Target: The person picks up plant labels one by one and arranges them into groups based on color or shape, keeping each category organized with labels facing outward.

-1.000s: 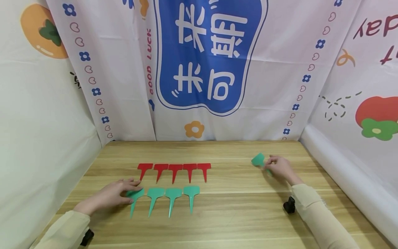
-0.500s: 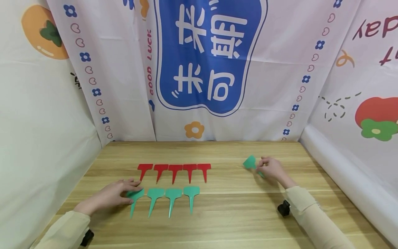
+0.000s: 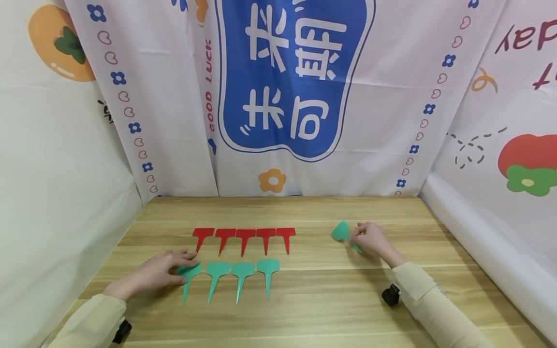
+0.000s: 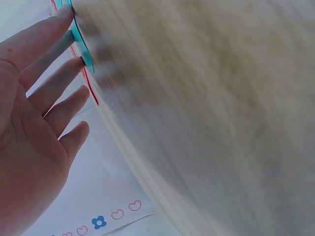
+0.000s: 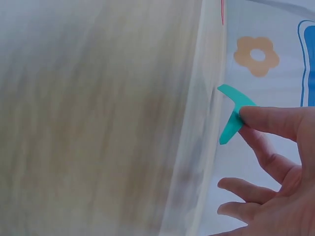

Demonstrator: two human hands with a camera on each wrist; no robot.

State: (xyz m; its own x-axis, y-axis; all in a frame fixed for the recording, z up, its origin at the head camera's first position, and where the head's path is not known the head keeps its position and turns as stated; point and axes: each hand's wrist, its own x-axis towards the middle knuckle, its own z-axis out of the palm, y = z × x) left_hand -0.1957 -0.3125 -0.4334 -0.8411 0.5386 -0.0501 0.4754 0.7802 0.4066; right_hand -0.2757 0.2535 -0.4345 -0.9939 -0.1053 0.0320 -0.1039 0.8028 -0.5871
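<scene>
In the head view, my right hand (image 3: 372, 240) pinches a green T-shaped plant label (image 3: 341, 230) by its stem, above the table's right half. The right wrist view shows thumb and forefinger on that green plant label (image 5: 230, 130), the other fingers apart from it. My left hand (image 3: 161, 271) rests its fingertips on the leftmost green plant label (image 3: 194, 271), partly covering its head; the left wrist view has these fingers (image 4: 55, 84) nearly straight. Several green labels (image 3: 243, 270) lie in a row, stems toward me. Behind them runs a row of several red plant labels (image 3: 245, 234).
The wooden table (image 3: 322, 309) ends at a white printed cloth (image 3: 391, 121) at the back. More cloth hangs at the left and right sides. A black wrist camera (image 3: 390, 295) sits under the right sleeve, another (image 3: 123, 331) under the left one.
My right hand has moved left and slightly nearer to me, carrying the green plant label. The left hand and both rows of labels have stayed in place.
</scene>
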